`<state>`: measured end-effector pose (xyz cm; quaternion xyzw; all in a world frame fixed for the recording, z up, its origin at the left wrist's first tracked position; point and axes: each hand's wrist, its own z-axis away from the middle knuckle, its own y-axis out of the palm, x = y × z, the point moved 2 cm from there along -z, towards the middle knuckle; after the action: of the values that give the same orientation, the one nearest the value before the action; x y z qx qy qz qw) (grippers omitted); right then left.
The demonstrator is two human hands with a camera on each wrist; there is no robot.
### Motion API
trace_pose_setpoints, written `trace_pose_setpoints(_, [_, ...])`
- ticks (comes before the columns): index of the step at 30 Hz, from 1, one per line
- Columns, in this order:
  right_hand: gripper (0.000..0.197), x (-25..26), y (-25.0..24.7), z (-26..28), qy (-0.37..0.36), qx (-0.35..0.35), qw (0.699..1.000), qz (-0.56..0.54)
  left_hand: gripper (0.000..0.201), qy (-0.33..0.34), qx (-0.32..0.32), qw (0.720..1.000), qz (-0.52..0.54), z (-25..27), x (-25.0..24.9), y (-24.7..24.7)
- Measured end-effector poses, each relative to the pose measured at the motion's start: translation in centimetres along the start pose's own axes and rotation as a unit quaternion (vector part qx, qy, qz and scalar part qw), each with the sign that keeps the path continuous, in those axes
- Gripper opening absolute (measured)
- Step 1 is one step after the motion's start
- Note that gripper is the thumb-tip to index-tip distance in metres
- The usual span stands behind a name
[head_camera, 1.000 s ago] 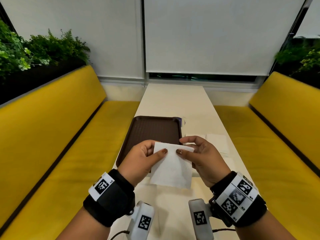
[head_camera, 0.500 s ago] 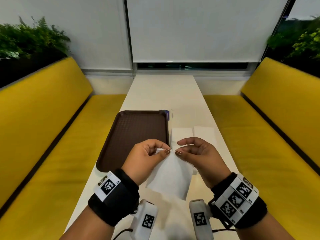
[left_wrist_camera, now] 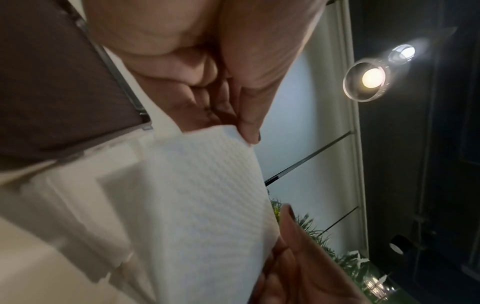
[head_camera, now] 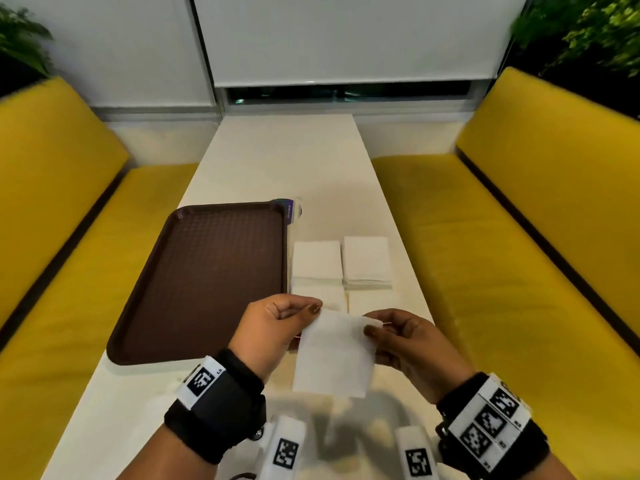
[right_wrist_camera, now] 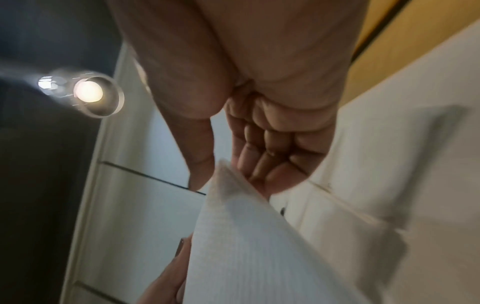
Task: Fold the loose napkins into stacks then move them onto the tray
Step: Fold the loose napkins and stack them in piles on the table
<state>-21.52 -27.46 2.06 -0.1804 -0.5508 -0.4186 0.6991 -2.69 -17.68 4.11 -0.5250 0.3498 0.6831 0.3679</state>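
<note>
A white paper napkin (head_camera: 334, 355) hangs above the near part of the table, held by its top edge. My left hand (head_camera: 277, 323) pinches its top left corner between thumb and fingers, and my right hand (head_camera: 398, 336) pinches its top right corner. The left wrist view shows the napkin (left_wrist_camera: 197, 197) under my left thumb; the right wrist view shows its corner (right_wrist_camera: 233, 205) between thumb and fingers. An empty brown tray (head_camera: 207, 271) lies to the left. Two stacks of folded napkins (head_camera: 317, 263) (head_camera: 367, 259) sit right of the tray, with more napkins (head_camera: 367, 301) just behind my hands.
The long white table (head_camera: 287, 161) runs away from me between two yellow benches (head_camera: 62, 237) (head_camera: 519, 237). A small purple-edged object (head_camera: 290, 211) lies at the tray's far right corner. Plants stand behind both benches.
My hands have drawn apart along the napkin's top edge, from its middle to its corners. The head view has tilted down, so the tray and the stacks show more fully.
</note>
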Motion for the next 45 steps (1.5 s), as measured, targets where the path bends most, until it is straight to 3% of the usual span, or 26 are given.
trace_pose_setpoints(4, [0.01,-1.8,-1.5,-0.6,0.039,0.009,0.999,0.03,0.023,-0.013,-0.022,1.0,0.005,-2.2,1.4,1.0])
trace_pose_setpoints(6, [0.011,-2.0,-2.3,-1.3,0.033,-0.012,0.999,0.023,0.011,-0.019,-0.03,0.999,-0.007,-3.1,1.8,1.5])
trace_pose_setpoints(11, [0.01,-1.7,-4.8,-3.8,0.024,-0.087,0.995,0.049,0.012,-0.023,-0.063,0.993,-0.101,-5.0,3.3,1.7])
trace_pose_setpoints(13, [0.015,-1.9,-6.1,-5.0,0.022,-0.121,0.987,0.103,0.013,0.017,-0.063,0.964,-0.259,-5.5,3.8,1.3])
trace_pose_setpoints(15, [0.018,-2.2,-7.1,-6.1,0.028,-0.138,0.977,0.16,0.021,0.034,-0.047,0.914,-0.401,-5.8,3.9,1.2])
trace_pose_setpoints(17, [0.018,-2.5,-7.6,-6.8,0.038,-0.149,0.97,0.191,0.028,0.036,-0.024,0.885,-0.463,-6.0,4.2,1.1])
trace_pose_setpoints(20, [0.016,-3.2,-8.2,-7.6,0.054,-0.167,0.96,0.22,0.032,0.026,-0.004,0.868,-0.496,-6.4,4.8,0.9])
trace_pose_setpoints(29, [0.018,-4.3,-8.8,-9.2,0.057,-0.212,0.924,0.313,0.031,0.007,0.01,0.858,-0.514,-6.6,5.5,0.9])
trace_pose_setpoints(39, [0.03,-2.8,-7.9,-6.7,0.06,-0.253,0.909,0.326,0.019,0.047,-0.016,0.868,-0.494,-4.2,4.0,-0.6])
trace_pose_setpoints(45, [0.025,-1.2,-3.3,-2.9,-0.006,-0.182,0.925,0.333,0.014,0.062,-0.055,0.878,-0.472,-0.7,2.8,-3.3])
